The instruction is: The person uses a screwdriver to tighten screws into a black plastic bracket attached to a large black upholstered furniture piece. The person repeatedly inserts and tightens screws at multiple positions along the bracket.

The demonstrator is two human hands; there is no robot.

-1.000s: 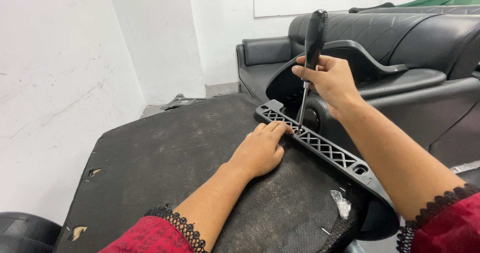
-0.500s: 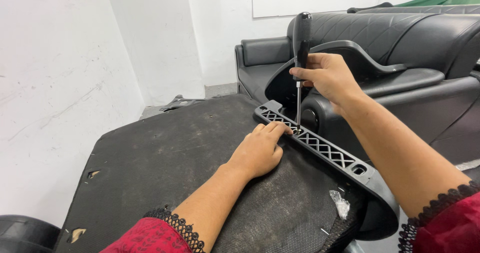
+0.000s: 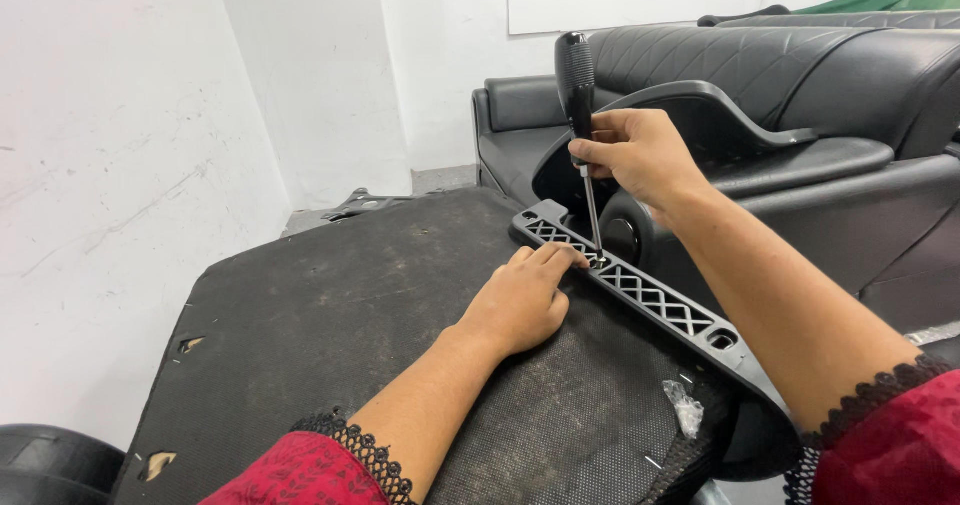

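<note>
One screwdriver (image 3: pixel 578 95), black-handled, stood upright, gripped in the right hand (image 3: pixel 640 155), its tip in one black lattice bar (image 3: pixel 640 290) lying along the edge of one dark fabric panel (image 3: pixel 340 325). Left hand (image 3: pixel 520 300) lay flat, fingers against the bar. One small clear plastic bag (image 3: pixel 687 407) lay on the panel, contents indiscernible.

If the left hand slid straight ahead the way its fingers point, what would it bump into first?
The left hand lies flat on the dark fabric panel, fingers already at the edge of the black lattice bracket. It would meet that bracket first, probably right by the screwdriver tip, though depth is hard to judge.
</note>
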